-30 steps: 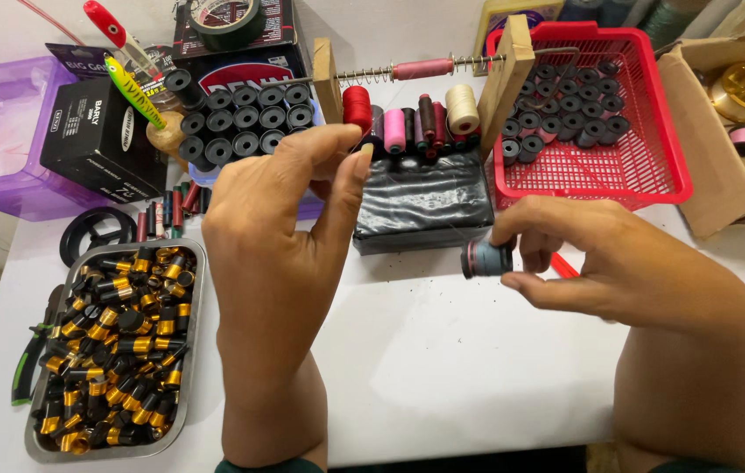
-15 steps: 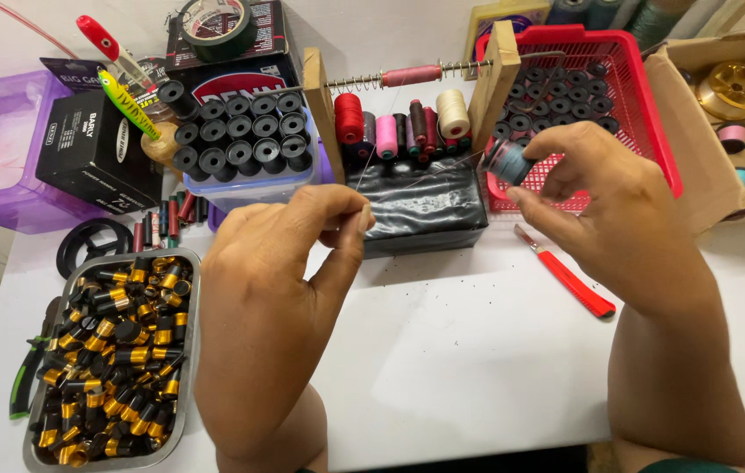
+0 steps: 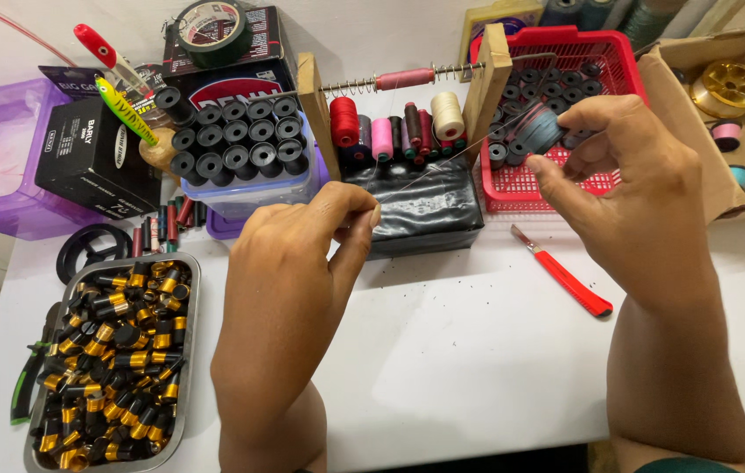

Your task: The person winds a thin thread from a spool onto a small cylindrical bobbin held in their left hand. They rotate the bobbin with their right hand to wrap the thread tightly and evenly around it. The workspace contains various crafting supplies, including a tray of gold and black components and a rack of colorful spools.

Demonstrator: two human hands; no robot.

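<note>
Up high, right hand [image 3: 631, 188] pinches grey spool [image 3: 541, 131]; thread [image 3: 442, 166] taut.

The right hand [image 3: 644, 193] holds a small dark spool [image 3: 541, 131] in its fingertips over the red basket [image 3: 526, 188] of black spools, while the left hand [image 3: 298, 263] pinches a thin thread [image 3: 442, 162] that runs taut between the two. Behind the hands a wooden rack [image 3: 488, 79] carries coloured thread spools [image 3: 390, 131] above a black pouch [image 3: 429, 206]. A metal tray [image 3: 190, 289] of black-and-gold pieces sits at the left, a red knife [image 3: 565, 278] lies on the white table [image 3: 477, 368] at the right.
</note>
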